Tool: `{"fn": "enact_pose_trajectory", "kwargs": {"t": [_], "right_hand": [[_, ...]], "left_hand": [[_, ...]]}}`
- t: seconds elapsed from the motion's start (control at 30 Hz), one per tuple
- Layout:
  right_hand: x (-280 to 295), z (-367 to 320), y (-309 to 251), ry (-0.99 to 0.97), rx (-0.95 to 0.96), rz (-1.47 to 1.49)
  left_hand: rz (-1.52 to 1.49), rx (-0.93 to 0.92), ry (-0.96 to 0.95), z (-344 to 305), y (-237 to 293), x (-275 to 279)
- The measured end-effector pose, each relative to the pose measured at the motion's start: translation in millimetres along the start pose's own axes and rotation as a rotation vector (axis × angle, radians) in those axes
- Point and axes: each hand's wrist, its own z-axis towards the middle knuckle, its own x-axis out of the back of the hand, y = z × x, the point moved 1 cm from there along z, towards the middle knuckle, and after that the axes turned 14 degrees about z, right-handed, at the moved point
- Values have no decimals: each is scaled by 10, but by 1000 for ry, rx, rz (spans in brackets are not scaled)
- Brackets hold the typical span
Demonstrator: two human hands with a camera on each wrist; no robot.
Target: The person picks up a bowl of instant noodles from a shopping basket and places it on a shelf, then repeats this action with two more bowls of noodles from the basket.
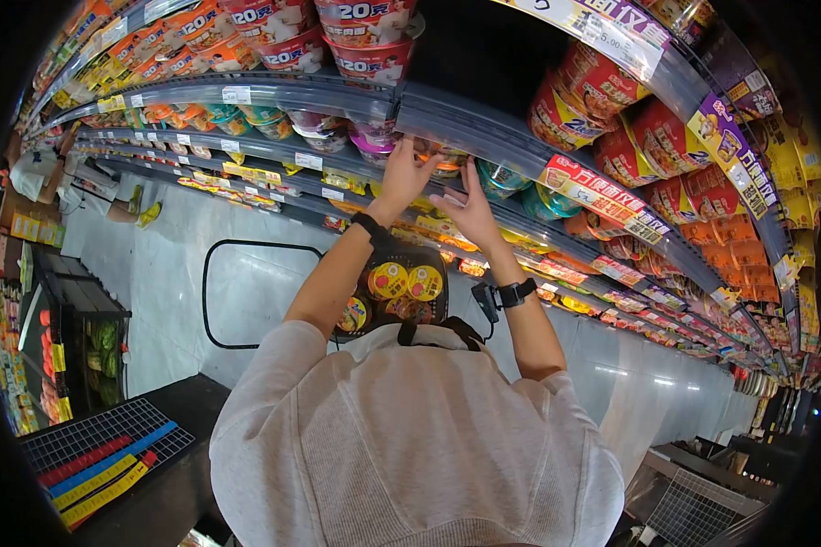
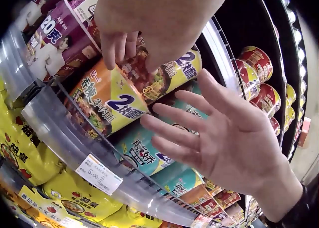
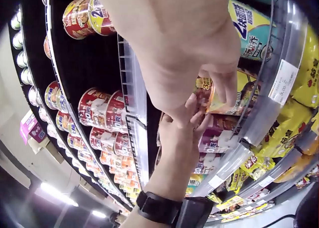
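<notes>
An orange and yellow instant noodle bowl stands on the shelf with its printed lid facing up. From above, my left hand holds it, fingertips at the rim and thumb over the lid. Across from it my right hand is spread, palm toward the bowl, with straight fingers close to its right side. A purple noodle bowl sits to the left of the orange one. Teal noodle bowls line the shelf on the right, behind my right fingers in the left wrist view.
A clear shelf lip with a price tag runs in front of the bowls. Yellow noodle packets fill the shelf below. Red noodle tubs are stacked above. A black basket with yellow-lidded noodle bowls is below my hands.
</notes>
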Motion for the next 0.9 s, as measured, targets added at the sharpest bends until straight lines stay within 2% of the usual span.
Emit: {"fn": "enact_pose_trajectory", "kwargs": {"t": [0.1, 0.23, 0.3, 0.4, 0.47, 0.53, 0.57, 0.6, 0.63, 0.67, 0.73, 0.8, 0.87, 0.9], "right_hand": [[21, -26, 52, -13, -21, -14], [13, -62, 60, -12, -58, -101], [36, -96, 141, -12, -51, -117], [54, -176, 299, 7, -71, -110], [69, -264, 450, -82, -190, -194], [96, -329, 711, -79, -242, -133], [151, -312, 983, -108, -297, -80], [163, -326, 1190, -136, -356, -17], [131, -386, 1095, -137, -376, -204], [230, -421, 1298, -159, -380, -233], [441, -592, 1721, 62, -419, -320], [562, -826, 1787, 98, -441, -468], [494, -1103, 1680, 14, -548, -364], [627, -1263, 2051, 53, -640, -426]], "left_hand": [[-4, -44, 29, -25, -56, -48], [-35, -7, -4, -60, -20, -56], [-18, -15, 60, -152, -6, -57], [20, -43, 46, -396, -118, -39], [-12, 14, -30, -636, -248, -11], [45, 84, -256, -923, -449, -52], [-69, 176, -271, -1119, -668, -176], [-65, 191, -289, -1236, -708, -125], [46, 160, -400, -1426, -754, -60], [93, 200, -515, -1595, -835, -4], [153, 238, -724, -1901, -984, 112], [199, 269, -785, -2189, -1072, 310], [226, 261, -776, -2484, -1190, 497], [259, 235, -762, -2602, -1274, 582]]}}
